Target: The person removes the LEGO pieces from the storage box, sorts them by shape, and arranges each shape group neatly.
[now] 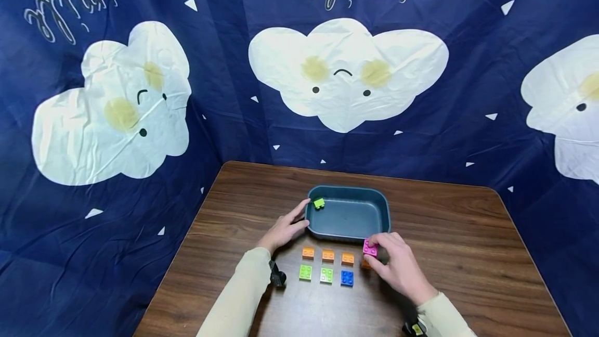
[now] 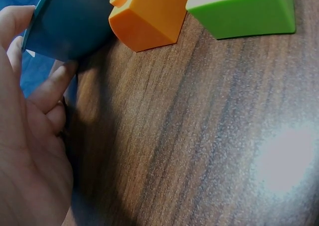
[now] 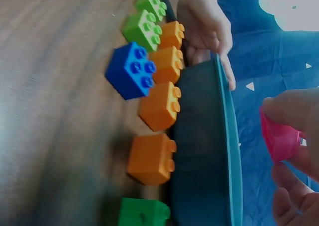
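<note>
My right hand [image 1: 398, 261] pinches a pink toy building block [image 1: 370, 247] between thumb and fingers, above the near right corner of a dark teal tray [image 1: 348, 235]. The right wrist view shows this pink block [image 3: 279, 136] raised beyond the tray's wall. With fingers spread and fairly straight, my left hand [image 1: 283, 228] touches the tray's left end; in the left wrist view its fingertips [image 2: 20, 16] meet the rim. Inside the tray, near the far left corner, lies a light green block [image 1: 319, 203].
Several orange blocks [image 1: 328, 256] line the tray's near side, one partly behind my right hand. Closer in lie two light green blocks [image 1: 305, 272] and a blue block [image 1: 347, 278]. A darker green block [image 3: 142, 213] shows in the right wrist view. Dark blue fabric stands behind the wooden table [image 1: 444, 222].
</note>
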